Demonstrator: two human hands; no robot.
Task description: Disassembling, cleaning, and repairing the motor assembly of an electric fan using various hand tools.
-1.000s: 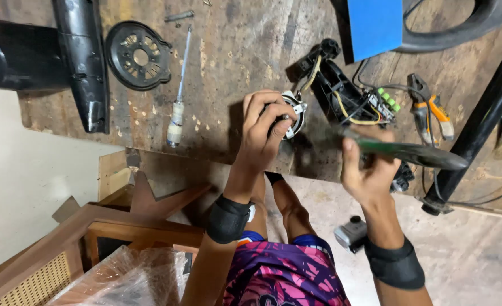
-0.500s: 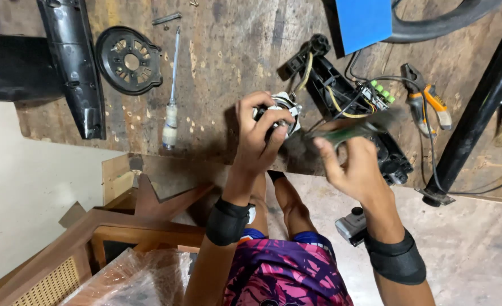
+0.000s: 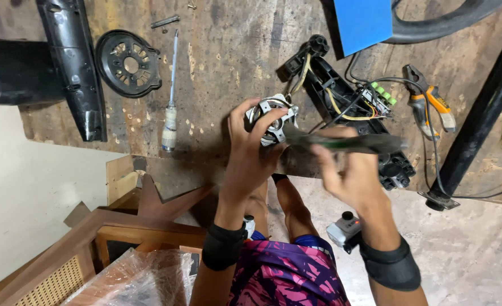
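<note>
Fingers of the left hand (image 3: pixel 250 156) wrap a small electric motor (image 3: pixel 272 118) at the workbench (image 3: pixel 234 51) edge. The right hand (image 3: pixel 350 175) grips a blurred green-handled tool (image 3: pixel 341 143), its tip touching the motor.

screwdriver (image 3: pixel 170 116) | round black cover (image 3: pixel 129 63) | pliers (image 3: pixel 429 102) | blue sheet (image 3: pixel 363 22) | workbench (image 3: pixel 228 51)
</note>
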